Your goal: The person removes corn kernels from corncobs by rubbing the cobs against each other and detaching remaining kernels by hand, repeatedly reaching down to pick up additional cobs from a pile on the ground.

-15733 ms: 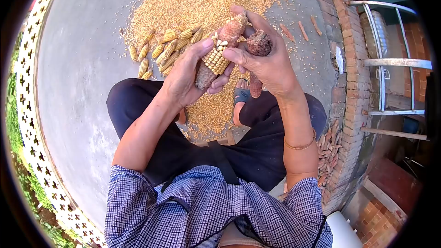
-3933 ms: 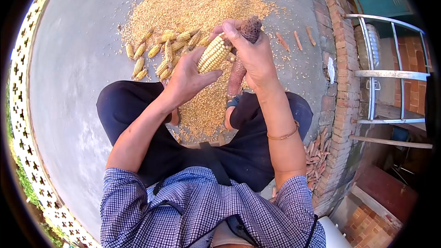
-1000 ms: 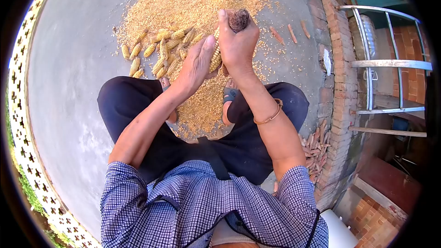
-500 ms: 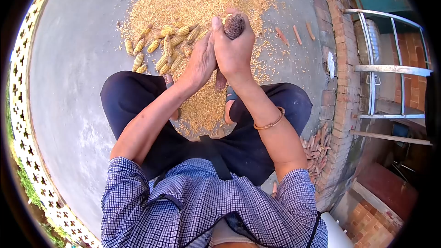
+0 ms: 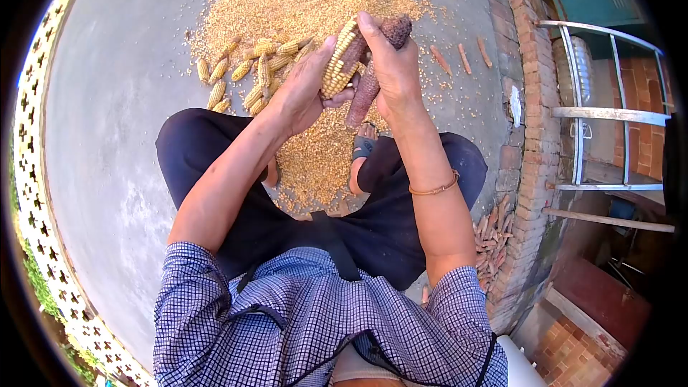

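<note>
My left hand (image 5: 304, 94) is closed around a partly shelled ear of corn (image 5: 342, 59), held upright at a slant. Yellow kernels remain in rows on its left side, while a reddish-brown bare strip shows on the right. In my right hand (image 5: 398, 75) is a bare dark-red corncob (image 5: 364, 97), its rough end poking out above the thumb. The two cobs are side by side, very close; whether they touch is hard to tell. Below and beyond the hands, loose corn kernels (image 5: 279, 8) are spread on the floor, and several unshelled ears (image 5: 264, 76) lie left of my hands.
Several bare cobs (image 5: 464, 58) lie on the concrete floor (image 5: 115, 115) at the right. More are heaped (image 5: 493, 245) beside my right knee, against a brick edge (image 5: 539, 115). A metal ladder-like frame (image 5: 609, 114) stands beyond it. A pierced wall (image 5: 36, 172) borders the left.
My hands have moved apart from their pressed-together grip, bringing the half-shelled ear into view in the left. The right hand has shifted slightly right and down, still holding the bare cob.
</note>
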The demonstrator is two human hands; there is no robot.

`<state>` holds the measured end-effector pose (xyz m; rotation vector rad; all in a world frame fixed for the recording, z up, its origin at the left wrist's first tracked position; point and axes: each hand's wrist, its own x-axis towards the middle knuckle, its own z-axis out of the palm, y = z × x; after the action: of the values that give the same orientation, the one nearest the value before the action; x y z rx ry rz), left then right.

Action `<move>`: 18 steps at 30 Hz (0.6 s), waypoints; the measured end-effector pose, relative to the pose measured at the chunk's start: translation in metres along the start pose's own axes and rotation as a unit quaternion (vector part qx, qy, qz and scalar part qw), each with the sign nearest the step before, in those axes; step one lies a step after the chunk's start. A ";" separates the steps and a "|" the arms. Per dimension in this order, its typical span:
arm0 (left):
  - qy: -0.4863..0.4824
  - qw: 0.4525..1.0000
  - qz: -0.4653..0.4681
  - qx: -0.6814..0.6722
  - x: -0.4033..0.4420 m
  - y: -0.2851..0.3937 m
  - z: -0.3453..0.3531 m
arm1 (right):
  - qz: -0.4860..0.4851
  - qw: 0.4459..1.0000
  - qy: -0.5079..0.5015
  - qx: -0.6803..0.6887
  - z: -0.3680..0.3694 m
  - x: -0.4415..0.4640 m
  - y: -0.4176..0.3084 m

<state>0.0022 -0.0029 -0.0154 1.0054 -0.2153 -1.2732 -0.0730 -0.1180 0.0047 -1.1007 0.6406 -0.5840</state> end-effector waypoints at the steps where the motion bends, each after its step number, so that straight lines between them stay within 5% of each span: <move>1: 0.012 1.000 0.007 -0.006 0.000 -0.001 0.001 | 0.008 1.000 -0.012 0.021 0.001 -0.004 -0.004; 9: -0.032 0.998 0.020 0.059 -0.002 -0.001 -0.001 | 0.039 0.995 -0.078 0.055 0.000 -0.013 -0.016; 18: 0.038 0.996 0.075 0.012 -0.007 0.000 0.026 | 0.001 0.998 -0.048 0.043 -0.003 -0.010 -0.007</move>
<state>-0.0168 -0.0097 0.0022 1.0363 -0.2445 -1.0960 -0.0827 -0.1155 0.0118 -1.0421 0.5280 -0.5484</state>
